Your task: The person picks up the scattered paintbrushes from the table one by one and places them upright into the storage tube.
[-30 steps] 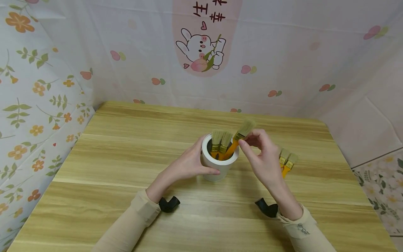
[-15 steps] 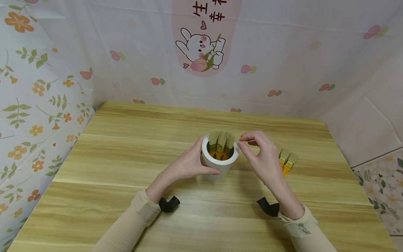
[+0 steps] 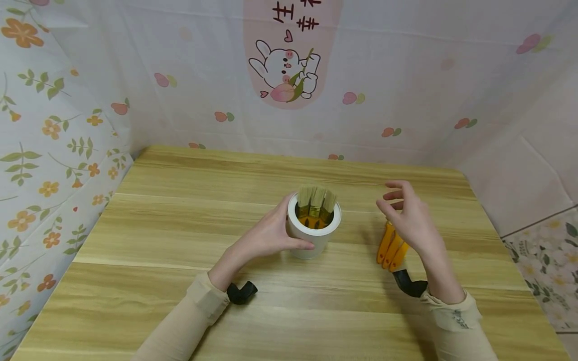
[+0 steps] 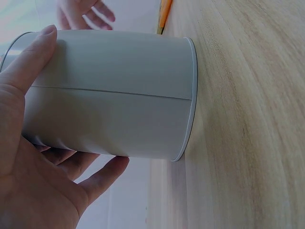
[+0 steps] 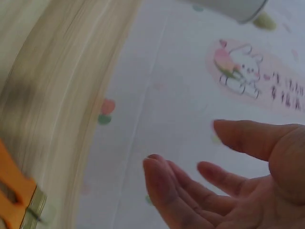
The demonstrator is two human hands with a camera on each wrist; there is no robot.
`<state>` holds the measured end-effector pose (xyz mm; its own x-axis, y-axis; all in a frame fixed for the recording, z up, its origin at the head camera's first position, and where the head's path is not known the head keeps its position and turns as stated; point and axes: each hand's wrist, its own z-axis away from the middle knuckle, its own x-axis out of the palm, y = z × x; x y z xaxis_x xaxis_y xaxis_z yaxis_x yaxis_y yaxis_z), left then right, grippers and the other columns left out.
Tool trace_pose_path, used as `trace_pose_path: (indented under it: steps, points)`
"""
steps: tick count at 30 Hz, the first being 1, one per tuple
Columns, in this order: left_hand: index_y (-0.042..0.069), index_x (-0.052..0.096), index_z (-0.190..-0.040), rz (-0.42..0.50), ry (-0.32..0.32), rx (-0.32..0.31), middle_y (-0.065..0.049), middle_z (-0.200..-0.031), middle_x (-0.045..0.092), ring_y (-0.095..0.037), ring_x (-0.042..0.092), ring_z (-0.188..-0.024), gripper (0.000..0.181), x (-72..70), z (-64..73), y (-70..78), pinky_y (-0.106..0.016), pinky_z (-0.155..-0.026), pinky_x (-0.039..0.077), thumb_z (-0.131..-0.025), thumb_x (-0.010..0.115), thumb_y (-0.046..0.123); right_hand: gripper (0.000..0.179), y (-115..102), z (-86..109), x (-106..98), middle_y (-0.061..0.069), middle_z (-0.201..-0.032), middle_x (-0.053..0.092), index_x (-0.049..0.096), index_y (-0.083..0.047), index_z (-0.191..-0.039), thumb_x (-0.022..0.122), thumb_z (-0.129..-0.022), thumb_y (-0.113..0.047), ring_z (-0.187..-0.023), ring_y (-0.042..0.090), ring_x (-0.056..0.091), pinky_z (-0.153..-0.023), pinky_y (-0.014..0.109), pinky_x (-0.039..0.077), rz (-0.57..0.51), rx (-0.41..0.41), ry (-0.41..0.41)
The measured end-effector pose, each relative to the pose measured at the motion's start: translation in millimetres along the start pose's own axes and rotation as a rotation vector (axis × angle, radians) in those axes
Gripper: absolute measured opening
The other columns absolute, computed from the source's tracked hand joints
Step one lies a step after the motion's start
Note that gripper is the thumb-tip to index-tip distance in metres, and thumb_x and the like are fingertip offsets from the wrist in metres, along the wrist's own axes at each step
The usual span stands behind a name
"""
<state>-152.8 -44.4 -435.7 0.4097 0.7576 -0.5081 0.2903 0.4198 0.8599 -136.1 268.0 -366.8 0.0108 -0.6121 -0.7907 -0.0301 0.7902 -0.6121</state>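
My left hand (image 3: 266,233) grips a white cylindrical container (image 3: 311,245) from its left side, thumb across the front and fingers behind it, as the left wrist view also shows. The container stands upright on the table. Three paintbrushes (image 3: 317,200) stand in it, pale bristles up and orange handles down inside. My right hand (image 3: 412,215) holds nothing; its fingers are loosely bent, apart from the thumb. It hovers over three more paintbrushes (image 3: 390,245) on the table, right of the container. Their orange handles point toward me, and the hand hides their bristles in the head view.
A wood-grain table (image 3: 180,225) carries everything. Behind it hangs a pale curtain (image 3: 203,65) printed with a rabbit, with a floral cloth (image 3: 49,150) at the left. Black curved pieces (image 3: 242,292) sit at both wrists.
My right hand let go of a paintbrush, which settled in the container beside two others. It then moved right, over the brushes on the table. My left hand stayed on the container.
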Motion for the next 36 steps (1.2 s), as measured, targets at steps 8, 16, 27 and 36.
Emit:
trace_pose_path:
  steps: [8, 16, 27, 36]
  points:
    - [0.03, 0.019, -0.161, 0.008, -0.004, -0.005, 0.004, -0.15, 0.046, -0.019, 0.05, -0.137, 0.118, -1.0, 1.0, -0.2, -0.052, -0.114, 0.044, -0.071, 0.095, 0.042, 0.067, 23, -6.6, -10, 0.033, -0.131, 0.06, 0.026, 0.0, -0.157, 0.052, -0.107, -0.036, -0.092, 0.036, 0.074, -0.07, 0.038, 0.061, 0.043, 0.143, -0.108]
    - [0.027, 0.017, -0.163, -0.007, -0.006, -0.004, 0.001, -0.153, 0.045, -0.021, 0.049, -0.14, 0.12, -1.7, -0.2, 0.4, -0.053, -0.116, 0.042, -0.072, 0.094, 0.043, 0.073, 41, -14.3, -9, 0.037, -0.127, 0.062, 0.023, 0.007, -0.155, 0.049, -0.107, -0.041, -0.077, 0.024, 0.075, -0.07, 0.039, 0.06, 0.096, 0.252, -0.213]
    - [0.027, 0.017, -0.163, -0.004, -0.014, -0.019, 0.0, -0.153, 0.045, -0.022, 0.048, -0.14, 0.121, -2.1, 0.0, 1.9, -0.053, -0.116, 0.042, -0.072, 0.094, 0.043, 0.074, 55, -22.3, 0, 0.029, -0.109, 0.07, 0.02, 0.011, -0.155, 0.055, -0.106, -0.033, -0.072, 0.02, 0.074, -0.068, 0.039, 0.061, 0.068, 0.318, -0.293]
    - [0.026, 0.016, -0.163, -0.006, -0.013, -0.015, -0.001, -0.154, 0.045, -0.022, 0.048, -0.14, 0.122, -0.9, -0.3, 0.5, -0.054, -0.116, 0.042, -0.072, 0.094, 0.043, 0.082, 58, -23.7, 11, 0.039, -0.134, 0.051, 0.018, 0.009, -0.155, 0.071, -0.097, -0.017, -0.078, 0.022, 0.074, -0.07, 0.038, 0.062, 0.037, 0.308, -0.302]
